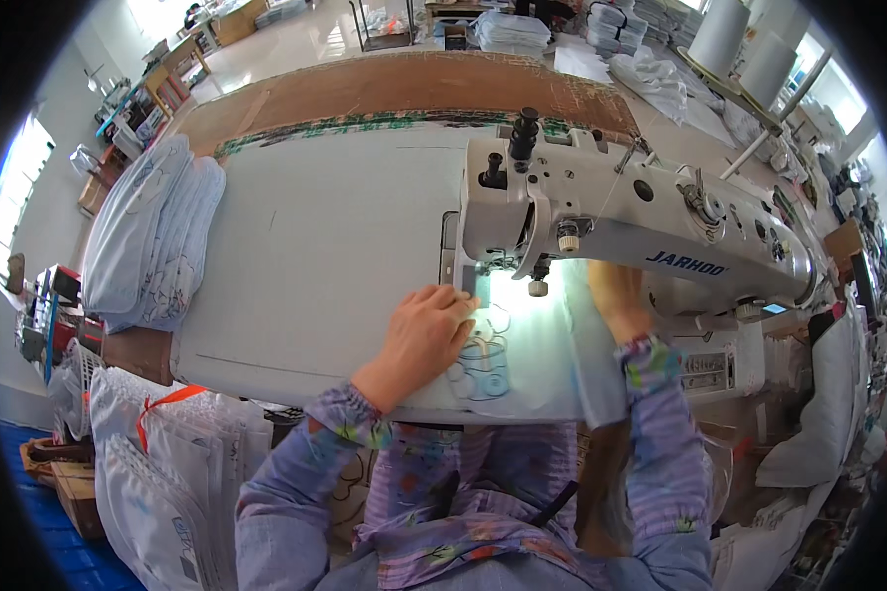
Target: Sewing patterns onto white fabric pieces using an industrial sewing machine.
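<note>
A pale fabric piece (552, 364) with a printed line drawing lies under the needle area of a white sewing machine (572, 212), lit brightly by its lamp. My left hand (422, 335) is at the fabric's left edge, just short of the presser foot, its fingers bent together and closed on that edge. To the right of the needle, my right hand (616, 300) reaches under the machine's arm by the fabric's right side. The arm hides its fingers, so its grip does not show. The fabric's near right corner hangs over the table's front edge.
A stack of finished-looking pale fabric pieces (153, 236) sits at the table's left end. More white pieces (168, 473) hang below on the left, with a red strip. Large thread cones (719, 37) stand at the far right. White padded material (813, 404) hangs to the right.
</note>
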`<state>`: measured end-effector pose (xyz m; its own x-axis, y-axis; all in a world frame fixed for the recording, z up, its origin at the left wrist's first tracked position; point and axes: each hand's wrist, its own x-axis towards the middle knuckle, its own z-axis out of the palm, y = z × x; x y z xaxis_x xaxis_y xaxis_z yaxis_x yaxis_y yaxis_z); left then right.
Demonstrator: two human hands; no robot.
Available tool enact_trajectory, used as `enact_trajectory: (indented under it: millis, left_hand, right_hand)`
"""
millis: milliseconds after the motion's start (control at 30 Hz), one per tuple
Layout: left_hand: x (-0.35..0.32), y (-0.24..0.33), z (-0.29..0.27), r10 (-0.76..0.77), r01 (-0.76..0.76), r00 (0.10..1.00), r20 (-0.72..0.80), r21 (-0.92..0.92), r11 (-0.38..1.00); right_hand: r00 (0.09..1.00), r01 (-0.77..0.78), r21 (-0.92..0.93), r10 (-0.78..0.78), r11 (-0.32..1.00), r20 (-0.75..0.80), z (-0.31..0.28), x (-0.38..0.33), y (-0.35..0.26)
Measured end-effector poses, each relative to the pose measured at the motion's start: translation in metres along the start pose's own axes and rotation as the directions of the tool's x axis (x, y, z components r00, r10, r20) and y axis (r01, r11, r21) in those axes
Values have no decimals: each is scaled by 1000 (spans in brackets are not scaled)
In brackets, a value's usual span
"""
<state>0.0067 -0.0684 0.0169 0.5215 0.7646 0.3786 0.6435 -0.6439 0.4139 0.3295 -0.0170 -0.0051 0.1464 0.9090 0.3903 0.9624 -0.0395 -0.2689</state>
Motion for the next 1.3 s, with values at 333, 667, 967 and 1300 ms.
enact_trajectory:
  millis: [333,667,967,1300]
  left_hand:
    - [-10,-30,0,-74,56,980,-182,-103,993]
    - [-8,-27,8,-50,35,976,-212,-72,997]
    - [-15,-38,-6,-206,191,892,-403,-79,978]
    - [-13,-21,-5,-128,59,912,-390,-184,981]
  right_hand:
    - [924,173,313,-263,934,276,-50,-68,-109]
    - [845,366,366,-470,856,255,-24,-66,-144]
    - [982,112,545,-178,831,69,-101,-86,-120]
    - [949,168,497,-276,851,151,-48,-95,-129]
